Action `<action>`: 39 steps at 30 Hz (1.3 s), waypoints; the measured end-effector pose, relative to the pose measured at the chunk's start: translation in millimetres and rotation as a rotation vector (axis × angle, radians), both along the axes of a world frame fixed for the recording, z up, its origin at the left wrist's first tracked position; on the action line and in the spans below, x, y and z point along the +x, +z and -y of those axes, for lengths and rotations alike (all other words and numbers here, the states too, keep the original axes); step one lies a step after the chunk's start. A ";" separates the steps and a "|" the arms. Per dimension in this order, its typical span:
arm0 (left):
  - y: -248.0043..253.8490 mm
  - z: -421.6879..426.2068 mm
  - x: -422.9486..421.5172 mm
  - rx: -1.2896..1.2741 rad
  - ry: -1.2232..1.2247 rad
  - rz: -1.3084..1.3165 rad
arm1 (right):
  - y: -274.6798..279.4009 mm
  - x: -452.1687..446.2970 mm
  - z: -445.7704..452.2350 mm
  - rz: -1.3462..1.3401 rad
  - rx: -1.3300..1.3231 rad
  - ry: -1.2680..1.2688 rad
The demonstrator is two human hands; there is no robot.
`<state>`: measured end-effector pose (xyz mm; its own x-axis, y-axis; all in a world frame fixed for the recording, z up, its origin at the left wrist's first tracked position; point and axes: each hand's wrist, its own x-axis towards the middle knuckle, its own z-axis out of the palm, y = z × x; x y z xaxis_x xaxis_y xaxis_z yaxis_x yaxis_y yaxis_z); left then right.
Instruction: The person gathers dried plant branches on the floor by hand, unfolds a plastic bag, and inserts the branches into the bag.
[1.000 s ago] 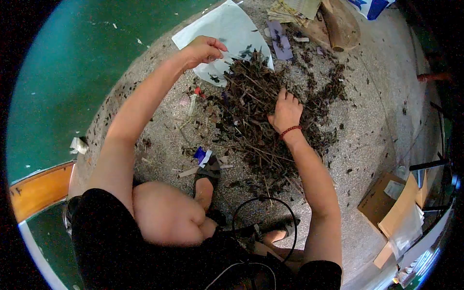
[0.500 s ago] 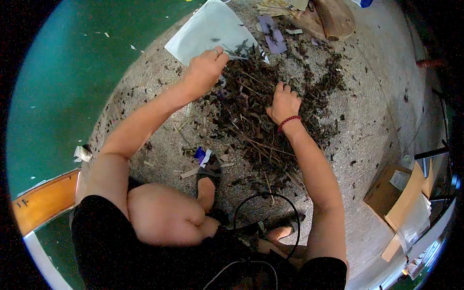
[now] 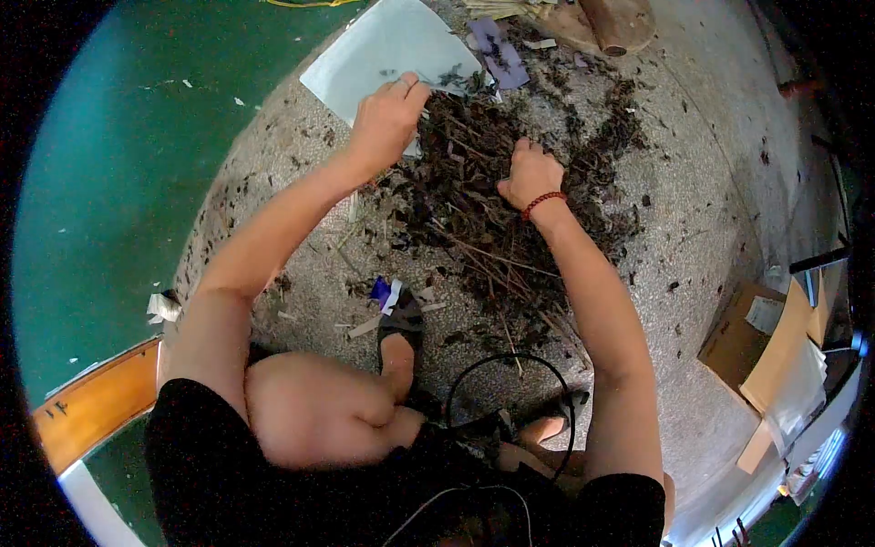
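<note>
My left hand (image 3: 390, 118), with a ring on one finger, is closed over the lower edge of a white sheet (image 3: 383, 50). Its fingertips are hidden beneath the hand, so what they pinch cannot be made out. A heap of dark dried leaves and thin stems (image 3: 474, 201) spreads over the speckled floor between and around both hands. My right hand (image 3: 533, 173), wearing a red beaded bracelet (image 3: 544, 202), has its fingers curled down into the right side of the heap, closed on dried leaves. Some leaf bits lie on the sheet's right corner.
A purple strip (image 3: 499, 53) and a round wooden board (image 3: 629, 23) with a wooden handle-like piece (image 3: 602, 25) lie beyond the heap. Purple and white scraps (image 3: 385, 294) rest by my foot. An opened cardboard box (image 3: 743, 337) stands right; an orange-brown board (image 3: 96, 392) is left.
The view has shifted slightly, so the floor items appear a little higher. Both hands stay near the same spots, and the left hand's wrist has turned slightly at the sheet's edge.
</note>
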<state>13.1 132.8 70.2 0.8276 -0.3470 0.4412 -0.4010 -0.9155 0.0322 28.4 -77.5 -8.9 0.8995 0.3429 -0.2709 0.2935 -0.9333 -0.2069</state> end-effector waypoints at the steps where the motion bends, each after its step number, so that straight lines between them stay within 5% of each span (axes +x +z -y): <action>1: 1.7 1.0 6.7 -0.017 -0.012 0.004 | 0.5 -0.2 0.0 -0.001 0.000 -0.002; 15: 16.4 35.6 27.8 -0.210 -0.161 0.105 | -3.1 24.7 15.8 -0.128 0.134 -0.031; 23: -2.2 62.6 30.9 0.080 -0.244 0.242 | 2.2 28.1 9.7 -0.181 0.107 -0.059; 28: -27.2 31.7 46.4 0.050 -0.124 0.107 | -5.6 35.9 19.7 -0.205 0.129 -0.053; 32: -43.1 8.0 46.0 -0.189 0.048 -0.078 | 31.3 3.0 11.2 0.009 0.033 -0.027; 34: -36.7 6.3 45.0 -0.377 0.227 -0.184 | 40.0 -2.7 4.7 0.459 0.190 0.230; 39: -38.4 -5.3 52.2 -0.501 0.246 -0.236 | 17.0 -0.8 -11.7 0.488 0.233 0.538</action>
